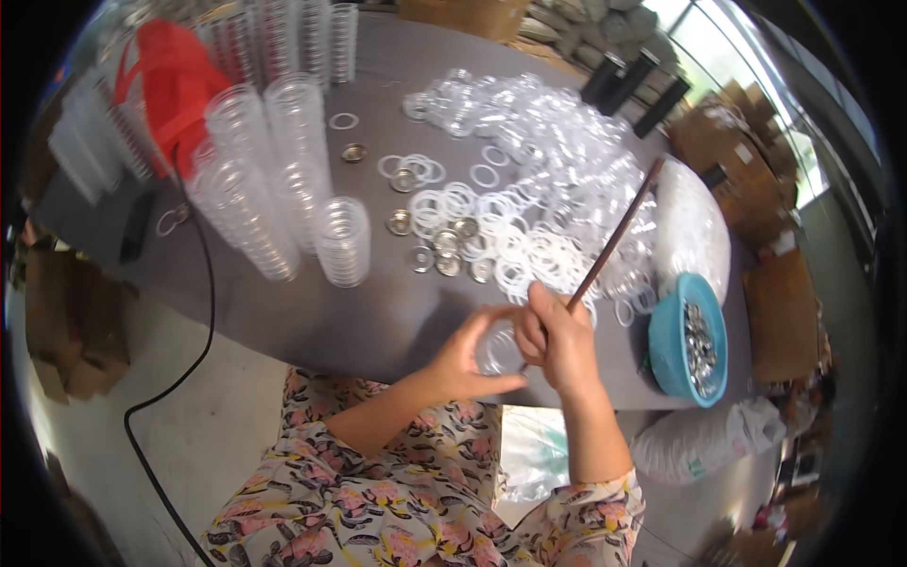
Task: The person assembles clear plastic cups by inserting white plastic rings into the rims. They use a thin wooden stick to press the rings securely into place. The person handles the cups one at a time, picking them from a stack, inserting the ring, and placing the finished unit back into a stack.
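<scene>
Near the front edge of the table, my left hand (456, 362) curls around a clear round plastic cup (497, 352), thumb and fingers on its sides. My right hand (564, 342) is closed in a fist around a thin brown stick (618, 231), which slants up to the far right. The fist is right against the cup, and the stick's lower end is hard to make out. Just beyond my hands lie many white plastic rings (540, 253). Several round metal caps (448, 242) sit at the left of the rings.
Stacked clear cups (343, 244) stand at left by a red bag (175, 85). A heap of clear plastic pieces (539, 109) lies farther back. At right are a blue basin (664, 352) of metal parts and a filled plastic bag (694, 222). A black cable (210, 302) hangs left.
</scene>
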A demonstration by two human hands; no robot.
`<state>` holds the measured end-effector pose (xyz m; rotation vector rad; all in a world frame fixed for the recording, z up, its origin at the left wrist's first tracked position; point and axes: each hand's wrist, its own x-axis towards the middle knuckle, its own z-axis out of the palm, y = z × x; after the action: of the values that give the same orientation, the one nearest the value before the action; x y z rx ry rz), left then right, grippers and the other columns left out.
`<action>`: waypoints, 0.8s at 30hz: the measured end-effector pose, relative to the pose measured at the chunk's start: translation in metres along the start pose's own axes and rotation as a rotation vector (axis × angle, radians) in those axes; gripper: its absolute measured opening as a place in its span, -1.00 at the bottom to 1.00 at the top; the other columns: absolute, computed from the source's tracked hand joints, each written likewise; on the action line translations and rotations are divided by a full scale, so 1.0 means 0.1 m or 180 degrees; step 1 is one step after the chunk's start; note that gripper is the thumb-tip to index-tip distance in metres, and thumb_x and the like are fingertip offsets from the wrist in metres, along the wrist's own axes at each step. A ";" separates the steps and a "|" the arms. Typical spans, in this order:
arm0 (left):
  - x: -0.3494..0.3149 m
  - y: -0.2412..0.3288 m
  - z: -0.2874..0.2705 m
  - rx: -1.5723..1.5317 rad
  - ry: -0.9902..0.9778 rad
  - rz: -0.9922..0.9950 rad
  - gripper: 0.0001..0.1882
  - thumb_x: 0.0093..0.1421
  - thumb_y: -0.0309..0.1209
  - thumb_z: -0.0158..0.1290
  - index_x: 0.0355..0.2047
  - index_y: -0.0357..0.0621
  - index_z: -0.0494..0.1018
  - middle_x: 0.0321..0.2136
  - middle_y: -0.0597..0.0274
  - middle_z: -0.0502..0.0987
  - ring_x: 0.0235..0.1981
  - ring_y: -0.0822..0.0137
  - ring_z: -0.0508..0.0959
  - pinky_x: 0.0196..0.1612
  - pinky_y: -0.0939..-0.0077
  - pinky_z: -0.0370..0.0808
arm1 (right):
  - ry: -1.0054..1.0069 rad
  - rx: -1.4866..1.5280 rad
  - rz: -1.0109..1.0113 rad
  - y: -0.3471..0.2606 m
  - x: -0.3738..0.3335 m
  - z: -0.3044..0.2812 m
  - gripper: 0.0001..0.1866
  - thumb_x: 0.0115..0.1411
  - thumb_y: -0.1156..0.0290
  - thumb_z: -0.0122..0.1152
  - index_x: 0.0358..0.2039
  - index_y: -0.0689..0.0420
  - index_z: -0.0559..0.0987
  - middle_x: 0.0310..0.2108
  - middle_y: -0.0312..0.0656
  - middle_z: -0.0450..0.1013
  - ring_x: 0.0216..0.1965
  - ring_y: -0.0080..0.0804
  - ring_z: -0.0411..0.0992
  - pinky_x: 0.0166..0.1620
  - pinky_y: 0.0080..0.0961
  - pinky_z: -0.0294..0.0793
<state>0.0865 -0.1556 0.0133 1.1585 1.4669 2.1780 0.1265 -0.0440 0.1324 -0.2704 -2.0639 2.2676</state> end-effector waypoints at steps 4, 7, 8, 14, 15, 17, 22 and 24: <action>-0.01 -0.10 -0.06 -0.0386 0.0003 -0.0224 -0.13 -0.20 -0.45 0.33 0.12 -0.26 0.12 0.02 0.08 0.29 0.11 0.31 0.25 0.13 0.39 0.19 | 0.0538 -0.0068 -0.0895 -0.05 -0.26 0.00 -0.43 0.31 0.17 -0.23 -0.80 0.20 0.36 -0.78 -0.18 0.29 -0.77 -0.61 0.11 -0.70 -0.67 -0.05; -0.09 -0.14 -0.03 -0.0457 0.0036 -0.0444 -0.09 -0.20 -0.40 0.35 0.13 -0.25 0.09 0.03 0.06 0.27 0.12 0.29 0.24 0.12 0.36 0.21 | 0.0799 -0.1597 -0.1622 0.25 -0.44 -0.12 -0.66 0.19 0.25 0.00 -0.42 0.31 0.55 -0.48 -0.16 0.46 -0.47 -0.48 0.41 -0.49 -0.66 0.33; -0.14 -0.16 0.00 -0.0475 0.0060 -0.0628 -0.08 -0.20 -0.37 0.35 0.14 -0.25 0.08 0.03 0.05 0.27 0.12 0.27 0.24 0.12 0.35 0.21 | 0.0772 -0.2036 -0.1541 0.46 -0.51 -0.12 -0.78 0.13 0.35 0.06 -0.38 0.25 0.54 -0.41 -0.13 0.45 -0.47 -0.41 0.43 -0.46 -0.58 0.38; -0.37 -0.46 -0.15 0.1752 -0.0271 -0.0103 -0.13 -0.28 -0.36 0.31 0.07 -0.25 0.13 -0.08 -0.11 0.33 -0.02 -0.07 0.34 0.03 0.17 0.28 | 0.0893 -0.3179 -0.1931 0.82 -0.64 -0.09 -0.73 -0.07 0.63 0.21 -0.27 0.20 0.55 -0.36 -0.13 0.43 -0.48 -0.44 0.43 -0.44 -0.57 0.42; -0.41 -0.34 -0.16 0.1651 -0.0191 -0.0416 -0.17 -0.24 -0.36 0.30 0.05 -0.25 0.15 -0.08 -0.10 0.34 -0.01 -0.04 0.35 0.03 0.20 0.28 | 0.0899 -0.3156 -0.1897 0.80 -0.61 -0.10 -0.74 -0.06 0.62 0.21 -0.29 0.20 0.55 -0.36 -0.13 0.43 -0.51 -0.46 0.42 -0.45 -0.60 0.41; -0.42 -0.14 -0.23 0.1333 -0.0242 -0.0837 -0.19 -0.22 -0.41 0.29 0.05 -0.22 0.14 -0.08 -0.02 0.35 0.01 0.09 0.36 0.05 0.27 0.29 | 0.1163 -0.2133 -0.1979 0.78 -0.56 -0.09 -0.78 0.06 0.57 0.13 -0.22 0.17 0.48 -0.41 -0.20 0.42 -0.63 -0.56 0.30 -0.54 -0.68 0.30; -0.68 0.08 -0.63 -0.0274 0.0913 -0.0327 -0.17 -0.24 -0.52 0.29 0.07 -0.21 0.13 -0.06 0.12 0.33 0.01 0.28 0.35 0.07 0.37 0.30 | 0.1452 0.0834 -0.1084 0.78 -0.38 0.12 -0.79 0.22 0.38 0.02 -0.14 0.08 0.35 -0.53 -0.36 0.31 -0.77 -0.72 0.00 -0.70 -0.75 -0.05; -0.62 0.23 -0.67 -0.0629 0.1518 -0.0119 -0.15 -0.24 -0.55 0.29 0.09 -0.21 0.12 -0.04 0.13 0.30 0.00 0.31 0.35 0.06 0.41 0.30 | 0.1340 0.1840 -0.0649 0.75 -0.23 0.32 -0.78 0.23 0.34 0.02 -0.12 0.01 0.33 -0.63 -0.44 0.17 -0.81 -0.71 -0.09 -0.75 -0.71 -0.14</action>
<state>0.0814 -0.2477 -0.0070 0.5637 1.3747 2.6210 0.1493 -0.0865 0.0628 -0.4255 -1.1308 2.3070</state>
